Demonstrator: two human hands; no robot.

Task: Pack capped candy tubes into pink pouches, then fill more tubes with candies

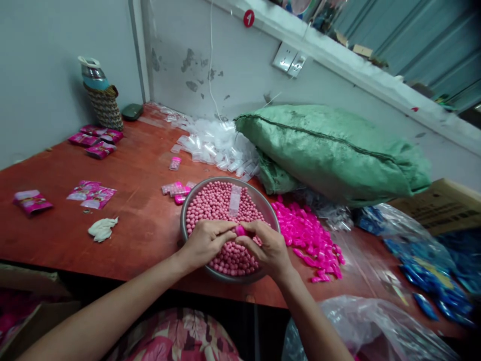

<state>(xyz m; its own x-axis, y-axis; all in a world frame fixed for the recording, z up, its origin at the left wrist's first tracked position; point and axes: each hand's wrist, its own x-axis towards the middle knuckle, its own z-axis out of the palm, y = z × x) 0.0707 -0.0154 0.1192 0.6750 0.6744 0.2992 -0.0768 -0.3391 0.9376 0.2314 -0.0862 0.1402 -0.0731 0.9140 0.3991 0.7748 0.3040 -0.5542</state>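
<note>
A metal bowl [184,220] full of pink beads [208,200] stands near the table's front edge. Over the beads, my left hand [208,240] and my right hand [266,245] meet, their fingertips closed on a small bright pink cap [239,230] between them. Whatever is under the cap is hidden by the fingers. On the beads behind my hands lies a clear plastic tube [235,200]. Bright pink caps [308,230] are heaped right of the bowl. Filled tubes with pink caps [176,189] lie at its left rim, and one more [175,163] stands behind them.
Clear empty tubes [221,143] are piled behind the bowl. A green sack [330,150] lies at the back right, near a cardboard box [443,205] and blue packets [432,276]. Pink packets [99,149], a crumpled tissue [102,229] and a jar [102,100] are on the left.
</note>
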